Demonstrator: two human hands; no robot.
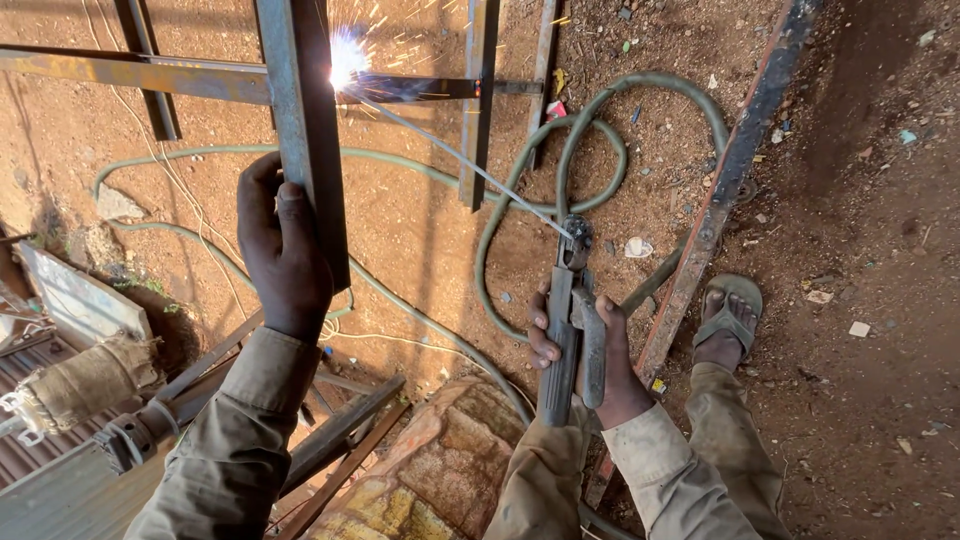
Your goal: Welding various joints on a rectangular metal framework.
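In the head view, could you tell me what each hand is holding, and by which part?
The left hand grips the upright steel bar near its lower end. The right hand grips the electrode holder by its handle.

The welding glare (345, 55) washes out the joint beneath it; the left hand's (283, 255) fingertips vanish behind the steel upright (305, 120); the green cable (560, 150) runs off the bottom edge.

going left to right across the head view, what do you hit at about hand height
corrugated metal sheet → left hand gripping the upright steel bar → green hose looped on the dirt → right hand holding the welding electrode holder → rusty long bar on the ground → sandalled foot
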